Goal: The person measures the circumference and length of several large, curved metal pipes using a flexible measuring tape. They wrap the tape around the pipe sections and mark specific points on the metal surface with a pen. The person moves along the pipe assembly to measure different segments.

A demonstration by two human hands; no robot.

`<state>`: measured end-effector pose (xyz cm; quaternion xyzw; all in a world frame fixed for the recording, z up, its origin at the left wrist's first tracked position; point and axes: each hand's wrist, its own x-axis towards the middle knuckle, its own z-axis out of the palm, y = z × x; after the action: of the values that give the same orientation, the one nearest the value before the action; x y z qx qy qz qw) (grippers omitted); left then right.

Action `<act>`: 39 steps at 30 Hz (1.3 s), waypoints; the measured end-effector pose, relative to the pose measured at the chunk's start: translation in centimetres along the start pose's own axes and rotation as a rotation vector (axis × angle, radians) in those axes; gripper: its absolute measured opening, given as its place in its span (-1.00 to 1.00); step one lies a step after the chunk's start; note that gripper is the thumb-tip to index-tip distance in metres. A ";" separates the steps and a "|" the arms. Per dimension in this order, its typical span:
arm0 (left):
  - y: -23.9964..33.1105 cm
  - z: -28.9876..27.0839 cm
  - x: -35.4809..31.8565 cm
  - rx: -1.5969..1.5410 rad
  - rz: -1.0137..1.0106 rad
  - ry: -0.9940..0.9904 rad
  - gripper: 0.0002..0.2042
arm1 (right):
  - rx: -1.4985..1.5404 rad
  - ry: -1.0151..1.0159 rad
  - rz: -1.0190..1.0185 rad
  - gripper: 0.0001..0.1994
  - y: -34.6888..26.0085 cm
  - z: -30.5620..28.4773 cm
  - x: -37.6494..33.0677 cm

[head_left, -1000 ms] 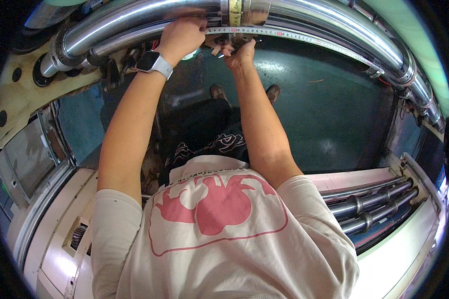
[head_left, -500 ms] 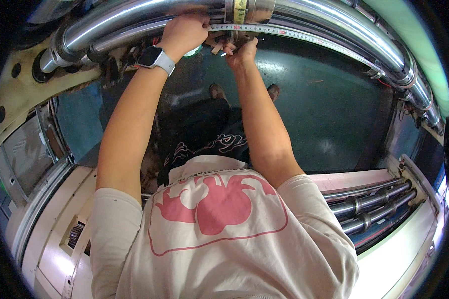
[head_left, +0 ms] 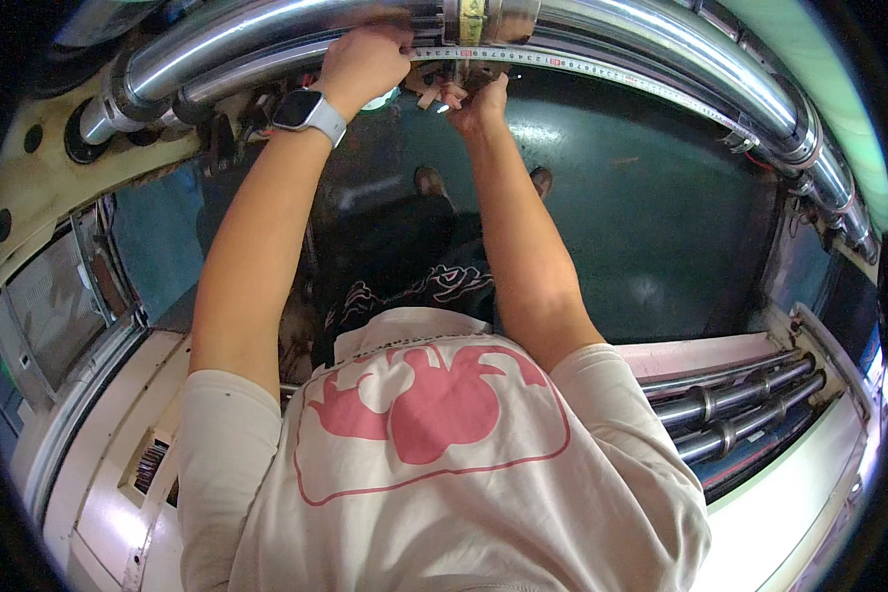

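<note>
A long white tape measure [head_left: 612, 71] with black and red marks is stretched along the metal bars at the top of the view. Its left end runs into my left hand [head_left: 370, 67], which is closed around it against the bars. My right hand [head_left: 481, 102] reaches under the metal collar [head_left: 493, 22], just below the tape, with its fingers curled at a small fitting. What those fingers hold is partly hidden by the hand and the fitting. Tan strips [head_left: 429, 96] show beside the right fingertips.
A thick polished roller [head_left: 266, 49] spans the far side, above a thinner bar [head_left: 252, 79]. A pale machine frame [head_left: 49, 187] stands at the left. More rollers [head_left: 750, 400] lie at the lower right. Dark green floor [head_left: 641, 217] shows between the machine parts.
</note>
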<state>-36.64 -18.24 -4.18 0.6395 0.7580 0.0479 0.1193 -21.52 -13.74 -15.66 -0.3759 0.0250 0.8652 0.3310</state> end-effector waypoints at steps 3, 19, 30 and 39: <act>0.4 -0.8 0.0 0.024 0.012 -0.039 -0.76 | -0.138 0.019 -0.003 -0.56 -0.6 -0.4 -1.0; 0.2 -2.8 -1.6 -0.035 -0.010 -0.037 -0.74 | -0.463 0.618 -1.175 -0.84 -24.2 -6.9 -13.5; -1.7 -1.5 -2.2 0.021 -0.003 -0.030 -0.77 | -0.786 0.574 -1.291 -0.89 -40.1 -15.3 -11.4; 0.3 -2.3 -2.9 -0.131 0.070 -0.008 -0.64 | -1.074 0.602 -1.264 -0.76 -42.6 -17.1 -11.7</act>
<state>-36.51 -20.89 -1.54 0.6566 0.7299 0.0990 0.1625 20.37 7.99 -11.39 -0.6363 -0.5115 0.2795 0.5054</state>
